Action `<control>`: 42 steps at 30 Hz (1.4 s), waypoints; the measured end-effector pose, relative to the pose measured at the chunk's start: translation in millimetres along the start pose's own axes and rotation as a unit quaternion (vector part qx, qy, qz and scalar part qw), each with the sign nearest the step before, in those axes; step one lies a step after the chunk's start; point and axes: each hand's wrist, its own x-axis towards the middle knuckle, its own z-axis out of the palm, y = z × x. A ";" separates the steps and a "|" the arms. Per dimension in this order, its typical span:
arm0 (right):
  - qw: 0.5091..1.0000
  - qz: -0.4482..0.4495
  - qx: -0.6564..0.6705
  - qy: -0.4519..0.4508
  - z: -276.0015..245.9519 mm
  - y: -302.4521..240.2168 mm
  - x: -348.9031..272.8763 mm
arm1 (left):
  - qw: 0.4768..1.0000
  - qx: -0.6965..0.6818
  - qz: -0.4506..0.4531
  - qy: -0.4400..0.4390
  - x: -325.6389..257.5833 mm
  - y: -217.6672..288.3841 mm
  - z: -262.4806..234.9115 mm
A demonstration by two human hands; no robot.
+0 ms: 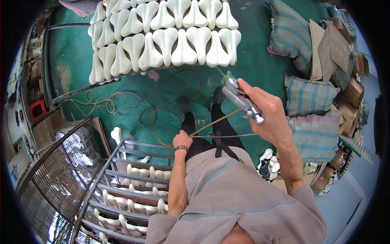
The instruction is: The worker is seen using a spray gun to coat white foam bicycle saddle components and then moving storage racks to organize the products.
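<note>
Metal spray gun [242, 101] is sitting in the right hand [266, 112], fingers wrapped tight around its body, nozzle aiming toward white saddles [170, 36] lying in rows on the green floor [260, 65]; left hand [182, 140] is hanging fisted by the hip, gripping the hose [211, 124]; grey rack [122, 179] is standing beside it.

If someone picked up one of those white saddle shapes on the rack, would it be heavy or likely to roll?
Probably light: the saddle shapes look like thin moulded shells. Unlikely to roll, being flat and wide at one end. Likely stiff, since they lean in rows on the rack without sagging.
</note>
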 end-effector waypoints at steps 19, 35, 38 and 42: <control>0.999 0.000 0.031 -0.031 -57.1 50.4 -41.3 | 1.000 -0.010 0.011 -0.013 -6.5 72.1 34.1; 0.991 -0.070 0.069 -0.092 -81.9 117.3 -58.0 | 0.999 -0.016 -0.025 0.016 -32.3 143.6 90.5; 0.991 -0.064 0.057 -0.105 -93.9 129.3 -67.3 | 0.999 -0.035 -0.032 0.017 -39.1 158.7 97.9; 0.989 -0.059 0.048 -0.130 -112.0 142.6 -77.5 | 0.999 -0.034 -0.025 0.025 -36.2 176.9 100.6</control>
